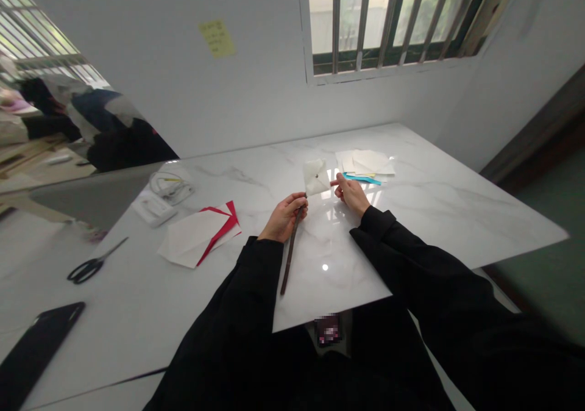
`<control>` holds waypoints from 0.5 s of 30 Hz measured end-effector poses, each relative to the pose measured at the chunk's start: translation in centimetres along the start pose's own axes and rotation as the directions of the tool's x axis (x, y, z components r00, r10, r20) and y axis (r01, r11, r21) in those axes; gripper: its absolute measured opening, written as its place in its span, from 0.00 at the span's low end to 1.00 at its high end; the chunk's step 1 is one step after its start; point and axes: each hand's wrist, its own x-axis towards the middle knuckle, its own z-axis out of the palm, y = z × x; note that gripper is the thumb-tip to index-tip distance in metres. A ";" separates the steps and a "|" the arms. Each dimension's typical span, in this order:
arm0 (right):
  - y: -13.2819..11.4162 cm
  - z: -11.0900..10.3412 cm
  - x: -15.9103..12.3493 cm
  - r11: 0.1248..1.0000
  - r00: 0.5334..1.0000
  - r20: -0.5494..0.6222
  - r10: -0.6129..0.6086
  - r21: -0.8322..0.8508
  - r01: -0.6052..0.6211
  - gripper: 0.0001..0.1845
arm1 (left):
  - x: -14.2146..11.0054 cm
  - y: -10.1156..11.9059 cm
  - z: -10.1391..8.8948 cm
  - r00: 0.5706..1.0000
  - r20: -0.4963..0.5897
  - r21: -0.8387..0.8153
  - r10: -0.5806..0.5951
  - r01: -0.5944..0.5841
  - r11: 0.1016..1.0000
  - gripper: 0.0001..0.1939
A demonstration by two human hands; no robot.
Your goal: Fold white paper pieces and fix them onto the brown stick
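My left hand (pixel 287 217) is closed around the upper part of a thin brown stem (pixel 287 263), whose lower end slants down toward the table's front edge. Just above those fingers, at the stem's top, is a white square paper piece (pixel 314 179) with a small dark dot near its middle. To its right, my right hand (pixel 351 194) has a finger stretched toward the paper's edge, close to it. Nothing shows in that hand; whether the fingertip touches the paper I cannot tell.
White paper sheets (pixel 365 161) and blue strips (pixel 365 179) lie behind my right hand. White and red paper (pixel 194 240), a clear plastic pack (pixel 153 208), black scissors (pixel 86 269) and a black flat object (pixel 43 344) lie left. A wall stands behind the marble-patterned table (pixel 439 210).
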 end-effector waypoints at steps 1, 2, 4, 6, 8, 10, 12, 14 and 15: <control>0.0 0.0 0.0 1.000 1.000 -0.020 -0.002 -0.006 0.002 0.53 | 0.0 0.0 0.0 1.000 -0.002 -0.004 0.001 -0.001 1.000 0.20; 0.1 0.1 0.0 1.000 0.999 -0.039 -0.005 -0.011 0.005 0.52 | 0.1 0.0 0.0 1.000 -0.006 -0.010 0.003 -0.003 1.000 0.20; 0.2 0.2 0.0 1.000 0.998 -0.054 -0.010 -0.009 0.010 0.51 | 0.1 0.0 0.1 1.000 -0.022 -0.035 0.010 -0.010 0.999 0.19; 0.3 0.3 0.0 1.000 0.998 -0.053 -0.017 0.017 0.018 0.50 | 0.2 0.0 0.1 0.998 -0.057 -0.070 0.024 -0.028 0.997 0.18; 0.4 0.5 -0.2 0.998 0.999 -0.015 -0.035 0.042 0.036 0.49 | 0.3 0.1 0.0 0.994 -0.099 -0.105 0.043 -0.053 0.993 0.16; 0.3 0.8 -0.5 0.997 0.996 0.061 -0.064 0.038 0.061 0.47 | 0.4 0.2 -0.1 0.991 -0.121 -0.132 0.059 -0.075 0.988 0.16; 0.1 1.2 -0.9 0.996 0.987 0.134 -0.094 0.004 0.094 0.44 | 0.4 0.2 -0.1 0.991 -0.119 -0.144 0.067 -0.084 0.986 0.17; -0.2 1.5 -1.2 0.992 0.978 0.177 -0.113 -0.029 0.120 0.43 | 0.3 0.2 -0.1 0.992 -0.108 -0.137 0.071 -0.085 0.987 0.18; -0.3 1.5 -1.3 0.991 0.975 0.189 -0.118 -0.037 0.127 0.42 | 0.3 0.1 -0.1 0.992 -0.102 -0.126 0.070 -0.082 0.989 0.19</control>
